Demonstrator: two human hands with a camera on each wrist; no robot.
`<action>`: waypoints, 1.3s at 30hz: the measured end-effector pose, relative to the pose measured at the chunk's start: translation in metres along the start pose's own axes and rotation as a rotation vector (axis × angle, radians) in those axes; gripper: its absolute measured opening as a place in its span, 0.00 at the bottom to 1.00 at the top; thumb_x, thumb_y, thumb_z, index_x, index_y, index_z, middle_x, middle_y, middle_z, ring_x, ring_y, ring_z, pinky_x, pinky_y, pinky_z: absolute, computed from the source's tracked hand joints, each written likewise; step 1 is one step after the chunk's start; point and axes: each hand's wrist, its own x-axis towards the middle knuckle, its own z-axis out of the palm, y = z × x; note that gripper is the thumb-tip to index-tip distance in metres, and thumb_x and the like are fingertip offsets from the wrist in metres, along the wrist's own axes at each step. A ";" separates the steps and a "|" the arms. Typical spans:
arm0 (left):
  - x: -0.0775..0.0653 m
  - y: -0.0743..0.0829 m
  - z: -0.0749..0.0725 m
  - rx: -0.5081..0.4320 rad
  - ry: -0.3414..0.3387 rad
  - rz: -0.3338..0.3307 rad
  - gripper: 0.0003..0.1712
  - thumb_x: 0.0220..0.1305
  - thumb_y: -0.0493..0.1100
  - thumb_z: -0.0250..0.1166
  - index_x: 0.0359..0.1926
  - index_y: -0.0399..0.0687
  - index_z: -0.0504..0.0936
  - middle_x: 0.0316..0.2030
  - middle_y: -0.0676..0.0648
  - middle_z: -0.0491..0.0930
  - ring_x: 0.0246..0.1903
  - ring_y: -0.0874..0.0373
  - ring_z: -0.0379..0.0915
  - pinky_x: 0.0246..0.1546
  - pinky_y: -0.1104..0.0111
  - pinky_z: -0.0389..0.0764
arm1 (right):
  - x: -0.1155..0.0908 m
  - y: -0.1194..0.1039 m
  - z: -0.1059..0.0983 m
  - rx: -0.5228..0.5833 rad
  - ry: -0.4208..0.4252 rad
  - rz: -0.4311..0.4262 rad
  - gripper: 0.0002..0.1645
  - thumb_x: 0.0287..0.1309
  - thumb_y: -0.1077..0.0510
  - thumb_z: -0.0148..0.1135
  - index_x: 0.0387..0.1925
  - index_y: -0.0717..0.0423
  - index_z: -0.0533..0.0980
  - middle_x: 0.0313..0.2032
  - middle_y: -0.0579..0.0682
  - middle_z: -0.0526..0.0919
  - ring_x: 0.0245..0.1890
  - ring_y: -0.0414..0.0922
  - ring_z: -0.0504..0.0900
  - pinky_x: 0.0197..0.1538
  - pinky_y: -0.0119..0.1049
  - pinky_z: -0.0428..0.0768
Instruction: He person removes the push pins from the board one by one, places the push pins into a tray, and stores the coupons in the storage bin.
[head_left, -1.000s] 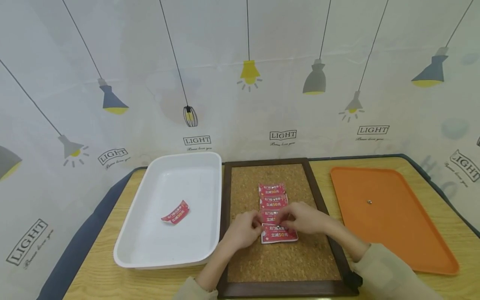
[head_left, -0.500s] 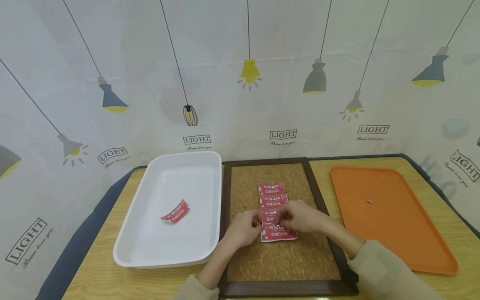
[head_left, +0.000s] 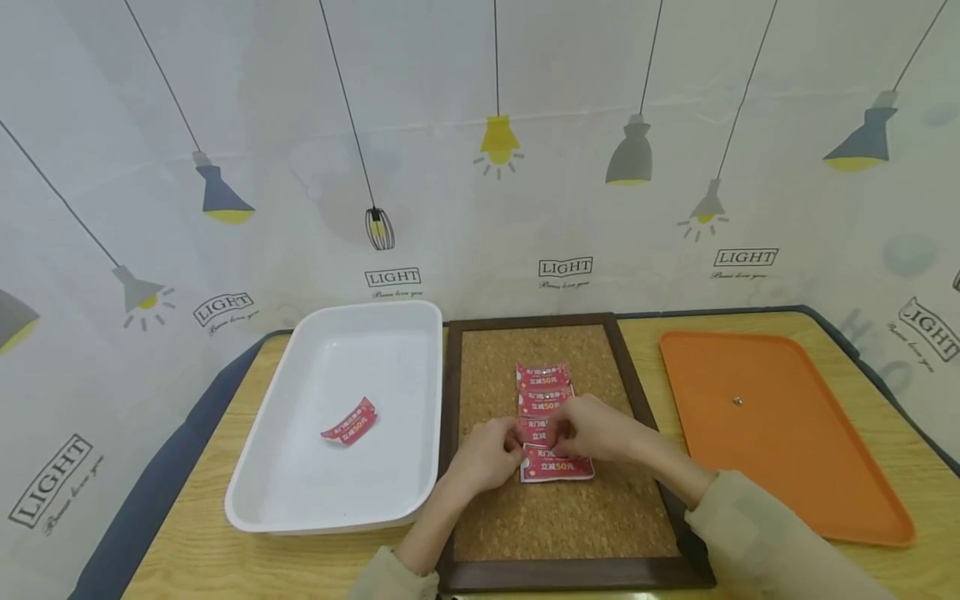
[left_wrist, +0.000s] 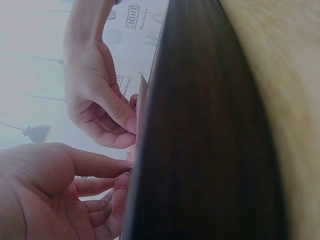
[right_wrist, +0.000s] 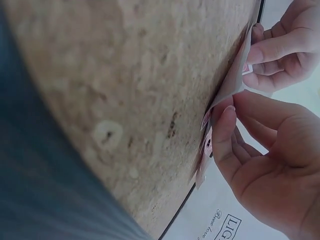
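On the framed corkboard (head_left: 495, 521), several red coupons lie overlapped in a column, small silver pins showing on the upper ones. My left hand (head_left: 486, 454) pinches the left edge of the lowest coupon (head_left: 557, 468) between thumb and fingers. Curled at that coupon's top edge, my right hand (head_left: 600, 429) has thumb and index finger together on a pushpin, which the fingers now cover. In the right wrist view, the coupon's pale underside (right_wrist: 232, 82) stands tilted off the cork, both hands (right_wrist: 280, 160) touching its edge.
A white tray (head_left: 330, 492) at the left holds one curled red coupon (head_left: 350, 422). The orange tray (head_left: 795, 467) at the right bears a single silver pin (head_left: 738, 402). Behind the wooden table (head_left: 187, 500) hangs a lamp-printed cloth (head_left: 420, 108).
My right hand has shifted slightly left, and its fingers now hide the pushpin and the pin on the coupon above. My left hand stays at the coupon's left edge.
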 end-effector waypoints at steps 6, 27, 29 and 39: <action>0.000 0.001 -0.001 -0.008 0.003 -0.002 0.04 0.58 0.30 0.65 0.30 0.41 0.79 0.20 0.53 0.74 0.20 0.63 0.65 0.20 0.73 0.63 | 0.003 0.000 -0.001 -0.004 -0.035 -0.010 0.11 0.58 0.72 0.64 0.26 0.55 0.79 0.22 0.45 0.78 0.21 0.37 0.73 0.25 0.30 0.72; 0.003 -0.003 0.000 -0.010 0.014 0.010 0.06 0.57 0.29 0.64 0.29 0.44 0.79 0.18 0.54 0.73 0.17 0.64 0.63 0.18 0.72 0.62 | 0.006 -0.002 0.001 -0.137 -0.060 -0.075 0.12 0.60 0.71 0.65 0.27 0.55 0.75 0.23 0.43 0.75 0.22 0.35 0.70 0.25 0.29 0.70; 0.004 -0.004 0.001 -0.013 0.015 0.008 0.06 0.57 0.29 0.64 0.29 0.44 0.79 0.18 0.54 0.73 0.17 0.64 0.63 0.17 0.72 0.61 | 0.006 -0.002 0.002 -0.145 -0.067 -0.052 0.13 0.61 0.72 0.65 0.27 0.55 0.74 0.23 0.44 0.75 0.22 0.37 0.70 0.25 0.29 0.70; 0.004 -0.005 0.003 -0.026 0.009 -0.011 0.05 0.57 0.30 0.65 0.30 0.43 0.80 0.20 0.53 0.75 0.18 0.63 0.65 0.18 0.72 0.63 | -0.002 0.011 0.000 0.146 -0.053 -0.030 0.07 0.66 0.69 0.61 0.32 0.58 0.74 0.26 0.47 0.79 0.28 0.41 0.79 0.30 0.33 0.78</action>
